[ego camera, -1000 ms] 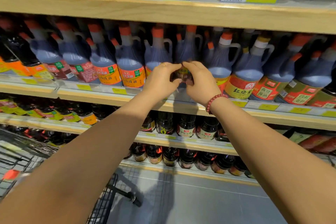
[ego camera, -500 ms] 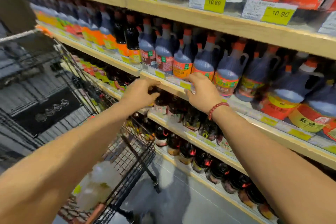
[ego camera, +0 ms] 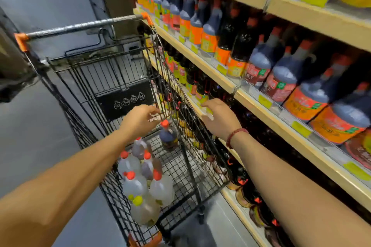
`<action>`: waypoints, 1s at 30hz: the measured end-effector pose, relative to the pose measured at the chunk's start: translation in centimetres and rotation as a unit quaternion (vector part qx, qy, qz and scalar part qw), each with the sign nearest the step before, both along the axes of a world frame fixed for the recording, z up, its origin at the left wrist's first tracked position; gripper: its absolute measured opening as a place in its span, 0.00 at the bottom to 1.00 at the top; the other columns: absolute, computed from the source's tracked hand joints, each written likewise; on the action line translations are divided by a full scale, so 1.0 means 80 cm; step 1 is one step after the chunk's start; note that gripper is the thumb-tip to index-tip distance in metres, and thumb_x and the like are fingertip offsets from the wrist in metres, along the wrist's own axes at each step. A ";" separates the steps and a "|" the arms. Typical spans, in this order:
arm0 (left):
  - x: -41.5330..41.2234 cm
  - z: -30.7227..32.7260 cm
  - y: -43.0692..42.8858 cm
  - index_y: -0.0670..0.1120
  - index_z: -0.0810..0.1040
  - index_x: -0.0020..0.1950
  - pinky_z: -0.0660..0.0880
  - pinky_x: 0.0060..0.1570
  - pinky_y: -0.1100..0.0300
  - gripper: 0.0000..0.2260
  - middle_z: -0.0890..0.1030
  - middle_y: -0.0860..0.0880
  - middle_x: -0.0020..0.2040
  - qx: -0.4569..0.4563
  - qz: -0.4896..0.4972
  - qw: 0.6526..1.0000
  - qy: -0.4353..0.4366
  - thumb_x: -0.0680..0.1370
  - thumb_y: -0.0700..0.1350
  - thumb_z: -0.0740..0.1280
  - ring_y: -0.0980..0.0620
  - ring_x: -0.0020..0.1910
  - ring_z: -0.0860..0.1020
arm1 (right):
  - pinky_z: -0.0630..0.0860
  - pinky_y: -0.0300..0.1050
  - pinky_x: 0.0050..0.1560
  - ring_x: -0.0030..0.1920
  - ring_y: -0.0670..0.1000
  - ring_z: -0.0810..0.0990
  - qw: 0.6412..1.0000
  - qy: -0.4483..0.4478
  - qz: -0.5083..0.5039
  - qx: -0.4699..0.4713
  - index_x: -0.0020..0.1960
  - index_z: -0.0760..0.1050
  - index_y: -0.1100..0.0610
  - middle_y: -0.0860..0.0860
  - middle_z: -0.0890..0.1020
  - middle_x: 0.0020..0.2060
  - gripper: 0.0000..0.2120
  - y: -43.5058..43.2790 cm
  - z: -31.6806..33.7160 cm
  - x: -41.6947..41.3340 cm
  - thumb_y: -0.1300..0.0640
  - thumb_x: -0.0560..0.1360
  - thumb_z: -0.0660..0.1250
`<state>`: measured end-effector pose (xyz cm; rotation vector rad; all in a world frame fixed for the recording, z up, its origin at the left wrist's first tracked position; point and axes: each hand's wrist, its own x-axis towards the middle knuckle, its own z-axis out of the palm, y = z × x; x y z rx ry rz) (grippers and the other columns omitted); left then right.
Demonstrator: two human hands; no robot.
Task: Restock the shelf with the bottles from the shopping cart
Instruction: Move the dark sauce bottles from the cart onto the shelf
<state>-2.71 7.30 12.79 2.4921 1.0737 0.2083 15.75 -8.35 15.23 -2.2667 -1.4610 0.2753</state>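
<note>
Head view: my left hand [ego camera: 140, 118] hovered, fingers loosely spread and holding nothing, over the cart [ego camera: 112, 78], just above the dark bottle [ego camera: 168, 136] standing alone by the cart's shelf-side wall. My right hand [ego camera: 218, 119] was released too, empty, beside the shelf [ego camera: 236, 86] edge outside the cart. Pale bottles [ego camera: 144, 178] stood clustered nearer me. To do this well, I judged I should drop the left hand straight onto the dark bottle's neck, close under the red cap, lift clear of the wire wall, then support its base with the right.
</note>
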 end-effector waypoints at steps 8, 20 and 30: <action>-0.014 -0.077 0.028 0.45 0.79 0.59 0.76 0.50 0.56 0.15 0.82 0.47 0.53 -0.096 0.065 0.993 0.012 0.73 0.45 0.69 0.47 0.52 0.79 | 0.69 0.49 0.65 0.65 0.56 0.71 0.992 0.059 0.039 -0.103 0.67 0.69 0.57 0.55 0.72 0.64 0.19 0.067 -0.074 -0.015 0.57 0.76 0.62; 0.024 -0.180 0.032 0.42 0.79 0.55 0.76 0.47 0.51 0.13 0.80 0.39 0.46 -0.260 0.220 0.937 -0.073 0.71 0.39 0.68 0.45 0.47 0.78 | 0.74 0.53 0.60 0.58 0.59 0.76 0.974 0.147 0.042 -0.167 0.60 0.74 0.60 0.59 0.77 0.57 0.14 0.141 -0.184 -0.014 0.62 0.75 0.65; 0.079 -0.266 0.051 0.39 0.78 0.56 0.77 0.53 0.53 0.14 0.81 0.42 0.53 -0.277 0.299 0.899 -0.159 0.70 0.34 0.70 0.48 0.51 0.79 | 0.77 0.54 0.52 0.53 0.57 0.78 0.978 0.163 0.016 -0.130 0.57 0.75 0.56 0.56 0.78 0.54 0.14 0.186 -0.303 -0.002 0.51 0.74 0.67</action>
